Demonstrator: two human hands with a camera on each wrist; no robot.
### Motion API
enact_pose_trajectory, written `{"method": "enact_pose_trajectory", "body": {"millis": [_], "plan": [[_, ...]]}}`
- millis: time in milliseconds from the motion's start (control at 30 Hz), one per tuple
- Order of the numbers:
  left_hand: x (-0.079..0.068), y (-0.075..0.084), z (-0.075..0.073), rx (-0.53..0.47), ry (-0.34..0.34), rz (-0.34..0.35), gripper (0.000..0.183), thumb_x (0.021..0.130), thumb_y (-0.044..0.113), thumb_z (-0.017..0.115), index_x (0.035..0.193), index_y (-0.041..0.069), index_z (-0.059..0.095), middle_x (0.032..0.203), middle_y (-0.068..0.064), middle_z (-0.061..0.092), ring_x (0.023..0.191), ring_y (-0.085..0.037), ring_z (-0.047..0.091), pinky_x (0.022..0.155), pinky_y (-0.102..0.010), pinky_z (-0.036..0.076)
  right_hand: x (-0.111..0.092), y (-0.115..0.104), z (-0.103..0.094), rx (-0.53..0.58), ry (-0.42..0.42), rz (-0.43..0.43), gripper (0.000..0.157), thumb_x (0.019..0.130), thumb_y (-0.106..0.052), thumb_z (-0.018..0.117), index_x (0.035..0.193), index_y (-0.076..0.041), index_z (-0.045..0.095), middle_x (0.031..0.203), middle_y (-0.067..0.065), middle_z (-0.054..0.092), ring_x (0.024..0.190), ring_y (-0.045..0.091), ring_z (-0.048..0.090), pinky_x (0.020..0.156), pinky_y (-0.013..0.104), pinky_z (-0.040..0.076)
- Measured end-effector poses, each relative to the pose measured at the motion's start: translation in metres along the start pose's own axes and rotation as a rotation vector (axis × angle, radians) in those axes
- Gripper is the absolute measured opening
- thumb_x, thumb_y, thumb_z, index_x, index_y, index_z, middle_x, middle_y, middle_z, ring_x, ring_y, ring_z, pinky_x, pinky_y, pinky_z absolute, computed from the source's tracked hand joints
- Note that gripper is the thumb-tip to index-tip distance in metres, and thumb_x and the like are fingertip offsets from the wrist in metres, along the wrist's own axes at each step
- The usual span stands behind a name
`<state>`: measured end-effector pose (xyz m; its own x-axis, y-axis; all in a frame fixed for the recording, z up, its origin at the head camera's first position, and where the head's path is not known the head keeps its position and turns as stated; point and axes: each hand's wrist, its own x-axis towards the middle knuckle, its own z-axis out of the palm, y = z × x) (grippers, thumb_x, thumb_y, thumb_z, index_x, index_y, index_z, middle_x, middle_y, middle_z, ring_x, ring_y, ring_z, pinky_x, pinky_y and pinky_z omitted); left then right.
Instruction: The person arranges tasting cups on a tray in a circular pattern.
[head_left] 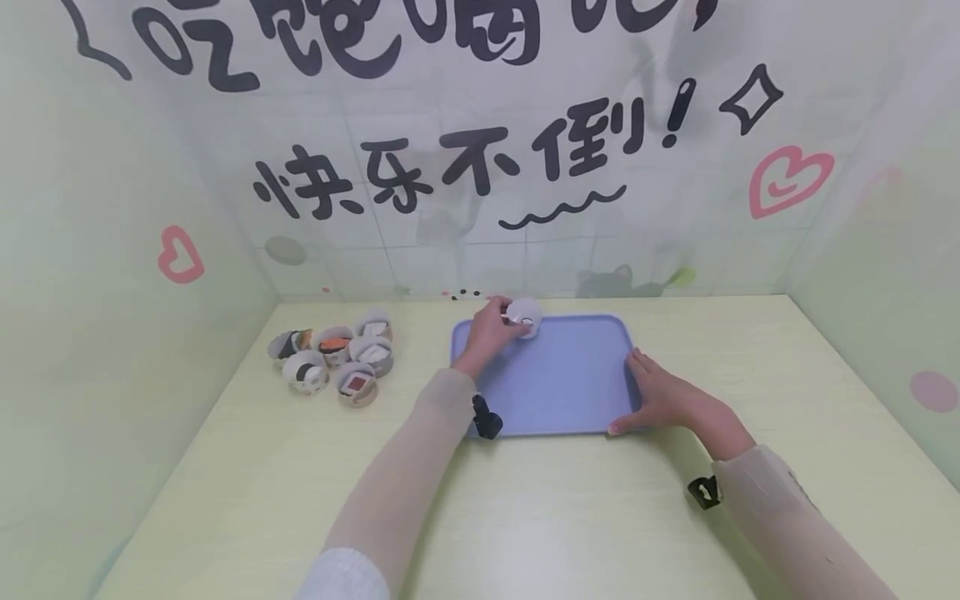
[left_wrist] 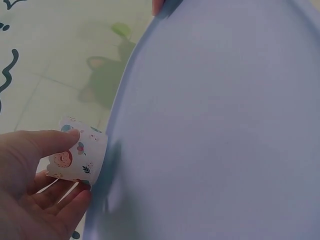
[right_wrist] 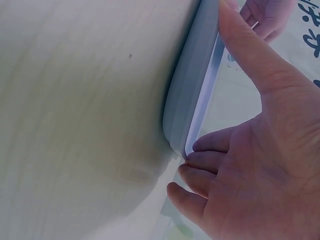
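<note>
A small white paper cup (head_left: 528, 315) is pinched in my left hand (head_left: 487, 333) over the far left part of a blue rectangular tray (head_left: 564, 379). In the left wrist view, the cup (left_wrist: 82, 150) carries a printed fruit and leaf pattern; the thumb (left_wrist: 62, 140) lies on one side and fingers are on the other. What the cup contains is hidden in that view. My right hand (head_left: 667, 396) touches the tray's right edge, thumb toward the near corner and fingers extended along the side. The right wrist view shows the fingers (right_wrist: 207, 162) at the tray's rim.
Several similar paper cups (head_left: 358, 385) with sushi-like pieces inside stand grouped on the pale table (head_left: 540, 517), left of the tray. A printed backdrop (head_left: 450, 225) rises right behind the table, with side panels at left and right.
</note>
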<state>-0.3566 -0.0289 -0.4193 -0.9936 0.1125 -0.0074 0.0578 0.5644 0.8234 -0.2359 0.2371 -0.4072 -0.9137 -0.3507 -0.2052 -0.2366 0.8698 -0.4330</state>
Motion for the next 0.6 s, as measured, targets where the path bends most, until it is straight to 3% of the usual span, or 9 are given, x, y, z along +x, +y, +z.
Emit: {"method": "enact_pose_trajectory", "body": {"millis": [200,600], "plan": [[0.001,-0.004,0.005,0.049,-0.008,-0.009,0.059,0.087,0.019,0.078,0.137,0.003,0.051,0.136,-0.015,0.061,0.121,-0.029,0.061,0.103,-0.04,0.052,0.0,-0.003,0.0,0.002,-0.003,-0.001,0.13,0.069,-0.048,0.087,0.147,0.023,0.012,0.156,0.044,0.008,0.146,0.057,0.011,0.121,0.064,0.019],[0.001,-0.001,0.012,0.087,-0.037,0.014,0.062,0.085,0.016,0.079,0.138,0.002,0.05,0.117,-0.016,0.065,0.105,-0.027,0.06,0.094,-0.039,0.053,0.0,-0.003,0.0,-0.003,0.003,-0.005,0.129,0.069,-0.047,0.088,0.147,0.023,0.013,0.155,0.045,0.009,0.146,0.057,0.012,0.121,0.064,0.019]]}}
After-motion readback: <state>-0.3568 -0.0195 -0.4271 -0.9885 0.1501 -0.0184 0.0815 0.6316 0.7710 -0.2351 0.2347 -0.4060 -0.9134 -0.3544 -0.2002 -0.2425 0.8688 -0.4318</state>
